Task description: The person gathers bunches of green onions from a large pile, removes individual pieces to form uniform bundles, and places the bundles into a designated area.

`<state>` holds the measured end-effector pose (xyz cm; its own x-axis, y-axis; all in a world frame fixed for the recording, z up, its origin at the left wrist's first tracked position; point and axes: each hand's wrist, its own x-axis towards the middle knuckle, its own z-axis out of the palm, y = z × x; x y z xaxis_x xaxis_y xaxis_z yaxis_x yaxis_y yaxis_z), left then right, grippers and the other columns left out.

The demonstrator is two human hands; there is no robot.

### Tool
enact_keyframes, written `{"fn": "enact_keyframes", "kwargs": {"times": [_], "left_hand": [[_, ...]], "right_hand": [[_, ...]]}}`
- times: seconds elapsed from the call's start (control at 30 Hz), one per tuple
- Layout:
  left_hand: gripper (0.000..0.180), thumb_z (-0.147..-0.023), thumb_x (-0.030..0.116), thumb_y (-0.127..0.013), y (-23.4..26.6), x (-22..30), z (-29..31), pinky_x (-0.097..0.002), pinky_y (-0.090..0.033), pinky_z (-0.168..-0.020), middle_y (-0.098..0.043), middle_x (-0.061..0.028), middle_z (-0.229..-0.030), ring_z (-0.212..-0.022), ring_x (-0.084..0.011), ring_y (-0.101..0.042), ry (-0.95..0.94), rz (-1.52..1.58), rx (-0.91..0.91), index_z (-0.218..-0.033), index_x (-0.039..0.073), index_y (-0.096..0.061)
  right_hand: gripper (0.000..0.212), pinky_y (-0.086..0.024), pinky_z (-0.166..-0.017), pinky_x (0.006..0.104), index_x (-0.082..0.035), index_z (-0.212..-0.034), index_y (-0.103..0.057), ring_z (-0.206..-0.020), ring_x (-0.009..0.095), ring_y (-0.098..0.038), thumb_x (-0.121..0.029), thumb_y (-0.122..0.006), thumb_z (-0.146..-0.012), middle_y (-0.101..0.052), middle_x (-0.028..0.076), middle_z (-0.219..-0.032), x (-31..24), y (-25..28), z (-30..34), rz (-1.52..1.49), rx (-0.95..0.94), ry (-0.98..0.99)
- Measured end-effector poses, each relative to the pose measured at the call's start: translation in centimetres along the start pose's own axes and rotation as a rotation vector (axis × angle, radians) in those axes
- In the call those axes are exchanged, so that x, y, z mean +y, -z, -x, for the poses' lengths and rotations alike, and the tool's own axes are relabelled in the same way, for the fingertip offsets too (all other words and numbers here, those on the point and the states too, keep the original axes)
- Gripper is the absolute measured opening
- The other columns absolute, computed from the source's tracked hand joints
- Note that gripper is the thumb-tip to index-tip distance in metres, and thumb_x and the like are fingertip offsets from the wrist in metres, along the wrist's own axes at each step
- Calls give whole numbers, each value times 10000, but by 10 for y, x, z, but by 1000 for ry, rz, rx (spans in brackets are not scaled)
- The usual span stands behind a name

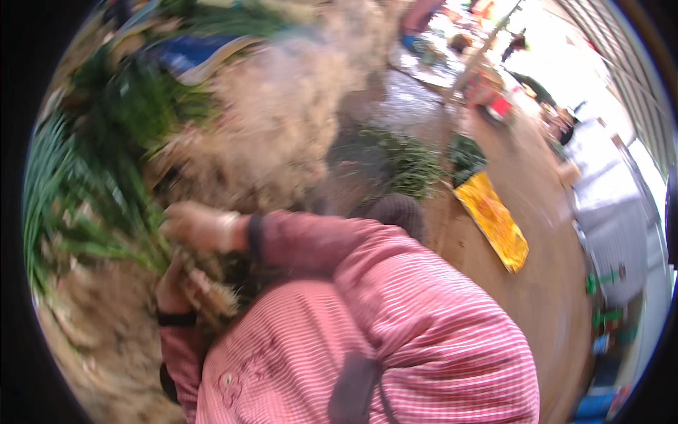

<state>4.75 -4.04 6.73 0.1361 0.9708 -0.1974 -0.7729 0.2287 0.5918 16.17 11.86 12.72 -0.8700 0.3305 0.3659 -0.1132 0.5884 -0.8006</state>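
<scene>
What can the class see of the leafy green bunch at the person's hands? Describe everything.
The leafy green bunch looks like fresh plants: slender leaves fan out leftward, and paler stems run to ragged, straw-coloured ends at lower right. It slants between the left hand, lower, and the right hand, above; both appear to touch it. Motion blur hides the grip and where its leaves meet neighbouring greenery.

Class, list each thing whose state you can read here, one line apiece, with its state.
Left hand: at the stalks, grip blurred
Right hand: above the left, lowered toward the stalks, grip blurred
Stalks: bunched, pale end showing
Yellow sheet: lying on the floor
Leafy pile: loose, heaped
</scene>
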Motion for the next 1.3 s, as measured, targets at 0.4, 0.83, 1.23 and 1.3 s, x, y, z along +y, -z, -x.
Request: {"fn": "enact_keyframes", "kwargs": {"times": [0.4, 0.83, 1.23, 1.3], "left_hand": [[411, -929, 39, -593, -65, 31, 5, -522, -577, -823, -689, -138, -978, -936, -355, -695, -446, -70, -393, -1313, 48, -447], [462, -937, 43, -551, -45, 27, -3, -560, -506, -962, -578, -131, -1314, -1210, -323, -572, -413, 112, 118, -1387, 76, -453], [305, -930, 205, -654, -98, 31, -52, -466, -590, -716, -648, -55, -931, -875, -244, -659, -574, 97, 294, -1204, 81, -608], [269, -933, 185, -647, -109, 27, -50, -476, -588, -726, -635, -78, -905, -870, -257, -651, -571, 13, 196, -1165, 55, -608]], "right_hand": [[513, -475, -972, 383, -46, -1385, -473, -1170, 294, -590, -281, -607, -949, -611, 181, -1262, 44, 118, 103, 1021, -642, -618], [282, -522, -691, 322, -67, -1037, -633, -776, 234, -626, -330, -597, -940, -630, 51, -854, 81, 62, 109, 213, -480, 143], [482, -390, -1052, 370, 15, -1261, -561, -1247, 302, -496, -379, -521, -986, -527, 211, -1324, -14, 22, 79, 369, -432, -6], [401, -313, -1118, 411, -15, -1284, -553, -1355, 305, -376, -269, -503, -977, -413, 197, -1446, 5, 23, 77, 352, -4, 225]]}}
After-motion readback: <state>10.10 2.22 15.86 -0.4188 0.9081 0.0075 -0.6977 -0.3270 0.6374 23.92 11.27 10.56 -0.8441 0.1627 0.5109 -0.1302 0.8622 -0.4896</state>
